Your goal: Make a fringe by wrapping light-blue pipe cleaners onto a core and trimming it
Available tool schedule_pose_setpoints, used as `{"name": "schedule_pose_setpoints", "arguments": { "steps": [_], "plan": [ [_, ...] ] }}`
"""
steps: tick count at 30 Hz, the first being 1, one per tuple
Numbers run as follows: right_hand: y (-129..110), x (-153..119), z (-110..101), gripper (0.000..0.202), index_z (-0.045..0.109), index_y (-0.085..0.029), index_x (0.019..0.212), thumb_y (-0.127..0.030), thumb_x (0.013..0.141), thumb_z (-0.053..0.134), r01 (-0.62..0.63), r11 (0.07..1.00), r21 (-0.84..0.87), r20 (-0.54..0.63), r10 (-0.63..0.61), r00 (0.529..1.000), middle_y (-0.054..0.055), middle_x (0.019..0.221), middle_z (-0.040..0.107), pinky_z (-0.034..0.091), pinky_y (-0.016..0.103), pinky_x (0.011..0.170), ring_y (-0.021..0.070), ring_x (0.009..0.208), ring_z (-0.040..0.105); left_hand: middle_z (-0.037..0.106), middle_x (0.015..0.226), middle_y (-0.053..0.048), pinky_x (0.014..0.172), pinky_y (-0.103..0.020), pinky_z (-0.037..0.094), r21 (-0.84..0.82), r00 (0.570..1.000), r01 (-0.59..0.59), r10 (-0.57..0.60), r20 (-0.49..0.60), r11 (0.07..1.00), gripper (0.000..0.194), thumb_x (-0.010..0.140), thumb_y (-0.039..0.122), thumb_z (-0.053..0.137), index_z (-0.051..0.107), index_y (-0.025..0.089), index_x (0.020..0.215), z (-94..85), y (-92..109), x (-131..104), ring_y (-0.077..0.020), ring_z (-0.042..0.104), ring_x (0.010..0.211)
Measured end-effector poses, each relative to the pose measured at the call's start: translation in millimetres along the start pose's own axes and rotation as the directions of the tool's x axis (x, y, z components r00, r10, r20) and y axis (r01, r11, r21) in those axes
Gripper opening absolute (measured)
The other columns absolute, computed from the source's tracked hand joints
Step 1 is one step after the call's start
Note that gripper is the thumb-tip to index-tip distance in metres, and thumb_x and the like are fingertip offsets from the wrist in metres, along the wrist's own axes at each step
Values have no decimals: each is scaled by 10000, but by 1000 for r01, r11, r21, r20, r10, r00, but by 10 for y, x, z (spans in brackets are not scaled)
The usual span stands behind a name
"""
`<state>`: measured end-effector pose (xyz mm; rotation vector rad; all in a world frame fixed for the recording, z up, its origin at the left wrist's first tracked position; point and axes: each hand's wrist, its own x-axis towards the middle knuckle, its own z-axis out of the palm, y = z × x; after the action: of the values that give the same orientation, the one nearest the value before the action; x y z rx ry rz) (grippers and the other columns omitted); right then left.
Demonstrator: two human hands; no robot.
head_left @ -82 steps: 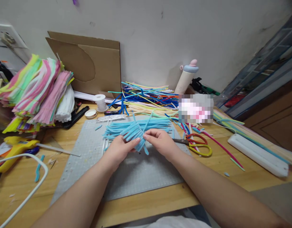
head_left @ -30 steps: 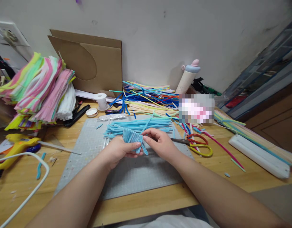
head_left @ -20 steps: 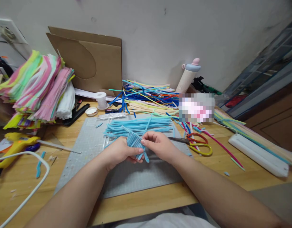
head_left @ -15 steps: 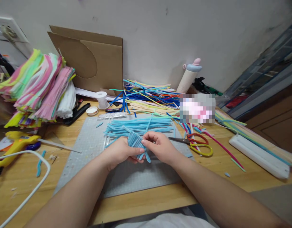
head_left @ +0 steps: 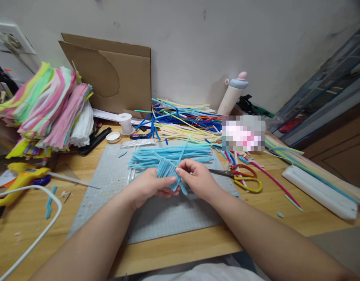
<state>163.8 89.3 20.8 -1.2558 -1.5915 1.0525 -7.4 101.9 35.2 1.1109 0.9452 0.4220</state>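
My left hand (head_left: 152, 185) grips a flat blue piece of side-by-side pipe cleaners (head_left: 166, 168), thumb on top and fingers beneath. At the piece's right edge, my right hand (head_left: 194, 175) pinches it between thumb and forefinger. Loose blue ends stick out below the fingertips, and one long strand rises up and to the right. Both hands are over the grey cutting mat (head_left: 168, 222). Just beyond them a row of blue pipe cleaners (head_left: 180, 151) lies across the mat.
Scissors (head_left: 247, 183) lie right of my right hand. A yellow glue gun (head_left: 22, 179) and white cable (head_left: 55, 218) are at left. Behind stand pipe cleaner bundles (head_left: 51, 101), cardboard (head_left: 133, 78) and a bottle (head_left: 231, 93). A white power strip (head_left: 320, 193) sits at right.
The blue piece has tilted slightly and shifted a little left and up. My right hand has moved up slightly, still pinching its edge.
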Motion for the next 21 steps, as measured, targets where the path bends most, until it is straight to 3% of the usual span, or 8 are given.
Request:
{"name": "schedule_pose_setpoints", "arguments": {
  "steps": [5,7,9,11,13,16,21],
  "plan": [
    [-27,16,-35,170,567,-176,780,-337,819,528,65,996,64,-76,-60,995,2,723,563,422,253,653,124,687,516,700,767,-56,627,-254,494,31,997,-62,63,-47,998,228,703,350,707,661,153,809,-7,18,3,-167,658,690],
    [-32,36,-84,225,548,-174,751,-383,827,512,5,993,117,-104,7,995,-5,682,553,422,234,598,110,635,515,700,780,-63,640,-263,494,19,995,-68,69,-75,997,245,706,358,702,663,149,827,-31,36,-4,-168,653,695],
    [-36,53,-126,295,516,-171,680,-438,806,526,-191,962,197,32,188,982,-17,592,527,385,212,470,96,518,498,696,783,-66,653,-269,493,11,993,-81,82,-81,997,261,701,365,705,665,141,830,-53,52,-12,-168,645,701],
    [-43,58,-143,326,516,-163,661,-467,765,570,-389,879,276,275,316,908,-18,549,529,330,192,382,87,440,482,690,781,-63,662,-271,490,7,993,-99,99,-59,995,266,700,365,707,669,139,835,-65,60,-19,-164,634,704],
    [-50,54,-133,307,543,-150,694,-442,717,636,-494,794,353,444,323,836,-10,567,564,304,164,364,71,430,480,687,780,-63,661,-268,485,20,994,-104,104,-27,994,263,703,359,706,675,137,842,-63,60,-24,-164,628,708],
    [-47,51,-95,292,548,-146,717,-364,645,729,-550,708,444,502,312,807,-16,557,586,268,125,372,38,419,453,691,782,-68,665,-272,488,9,996,-88,88,9,996,257,697,337,714,682,138,858,-46,47,-32,-173,632,721],
    [-28,65,-77,317,559,-143,717,-356,616,770,-524,672,524,437,316,842,-18,544,581,324,129,386,51,447,497,691,867,-78,695,-276,500,-69,995,-95,96,18,993,260,728,326,689,684,152,921,-27,22,-44,-168,626,771]
  ]
}}
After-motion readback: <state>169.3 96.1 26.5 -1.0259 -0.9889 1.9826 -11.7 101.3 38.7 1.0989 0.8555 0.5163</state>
